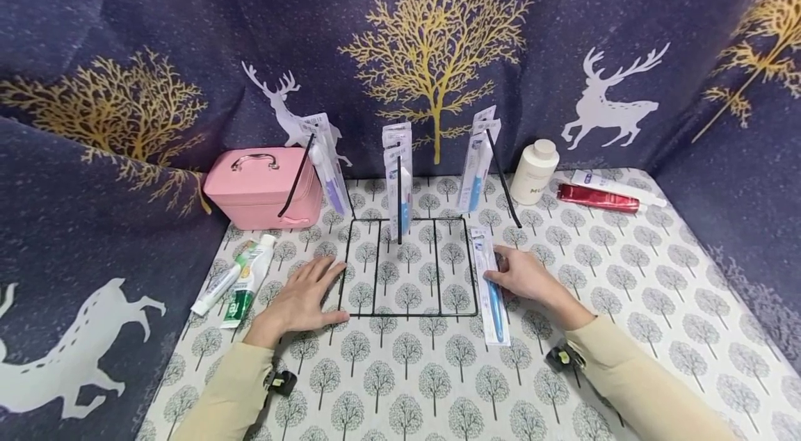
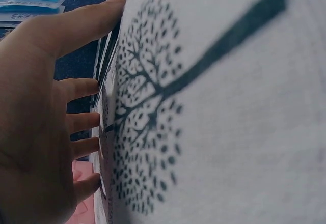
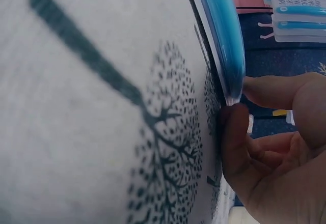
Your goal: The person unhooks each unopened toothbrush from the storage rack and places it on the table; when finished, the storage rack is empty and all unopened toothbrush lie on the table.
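A blue toothbrush in clear blister packaging [image 1: 492, 295] lies flat on the cloth just right of a black wire rack [image 1: 395, 316]. My right hand [image 1: 524, 277] pinches the package's right edge between thumb and finger; the right wrist view shows the fingertips at the edge of the packaged toothbrush [image 3: 226, 46]. My left hand [image 1: 302, 298] rests palm down with spread fingers, fingertips and thumb at the rack's left side. In the left wrist view, the left hand's fingers [image 2: 81, 121] are straight. More packaged toothbrushes hang on the rack's three prongs: purple left [image 1: 329, 170], blue middle [image 1: 399, 183], blue right [image 1: 477, 170].
A pink case [image 1: 263, 183] stands at the back left, with two toothpaste tubes [image 1: 240, 281] in front of it. At the back right stand a white bottle [image 1: 535, 172], a red tube or box [image 1: 597, 198] and a white tube [image 1: 616, 185]. A dark printed curtain [image 1: 388, 23] hangs behind.
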`<state>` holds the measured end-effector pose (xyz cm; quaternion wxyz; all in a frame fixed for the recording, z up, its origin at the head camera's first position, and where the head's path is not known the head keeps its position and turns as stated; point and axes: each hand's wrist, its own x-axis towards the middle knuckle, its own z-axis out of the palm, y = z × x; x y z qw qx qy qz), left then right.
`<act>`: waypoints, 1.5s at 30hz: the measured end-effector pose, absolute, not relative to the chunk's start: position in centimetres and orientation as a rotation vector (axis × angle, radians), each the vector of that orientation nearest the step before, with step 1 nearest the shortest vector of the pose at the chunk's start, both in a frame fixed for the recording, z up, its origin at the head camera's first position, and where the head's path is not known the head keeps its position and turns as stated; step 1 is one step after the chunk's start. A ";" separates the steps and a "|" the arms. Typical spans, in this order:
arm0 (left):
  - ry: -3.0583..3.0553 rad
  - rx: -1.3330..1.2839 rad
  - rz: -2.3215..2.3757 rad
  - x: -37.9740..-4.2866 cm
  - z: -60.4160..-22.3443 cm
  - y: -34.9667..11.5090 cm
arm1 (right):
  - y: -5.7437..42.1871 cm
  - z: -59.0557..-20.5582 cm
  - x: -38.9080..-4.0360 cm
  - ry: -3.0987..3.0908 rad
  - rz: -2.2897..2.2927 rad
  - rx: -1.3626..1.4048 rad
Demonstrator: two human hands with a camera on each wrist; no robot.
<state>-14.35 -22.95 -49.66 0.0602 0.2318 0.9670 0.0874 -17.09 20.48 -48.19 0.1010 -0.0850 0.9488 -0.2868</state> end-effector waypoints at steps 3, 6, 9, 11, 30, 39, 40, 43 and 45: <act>2.928 0.711 0.260 -14.4 -49.6 -22.9 | 20.8 -48.1 -17.0 2.811 -0.921 -0.253; 2.933 0.726 0.265 -14.5 -49.7 -22.9 | 21.2 -47.9 -17.2 2.848 -1.021 -0.298; 2.937 0.723 0.267 -14.5 -49.8 -22.9 | 21.4 -47.6 -17.6 2.900 -1.158 -0.342; 2.937 0.717 0.268 -14.5 -49.8 -22.9 | 21.4 -47.3 -17.8 2.916 -1.295 -0.363; 2.945 0.713 0.270 -14.2 -49.7 -22.8 | 18.9 -41.8 -20.6 2.524 -2.430 -0.878; 2.937 0.707 0.280 -14.1 -49.5 -22.9 | 17.1 -40.1 -22.8 2.418 -2.566 -1.064; 2.935 0.702 0.280 -14.1 -49.6 -22.9 | 16.9 -40.0 -23.0 2.426 -2.564 -1.078; 2.929 0.700 0.278 -14.2 -49.7 -22.9 | 16.3 -39.6 -23.3 2.457 -2.558 -1.069; 2.924 0.696 0.280 -14.3 -49.7 -22.9 | 16.0 -39.4 -23.5 2.469 -2.562 -1.053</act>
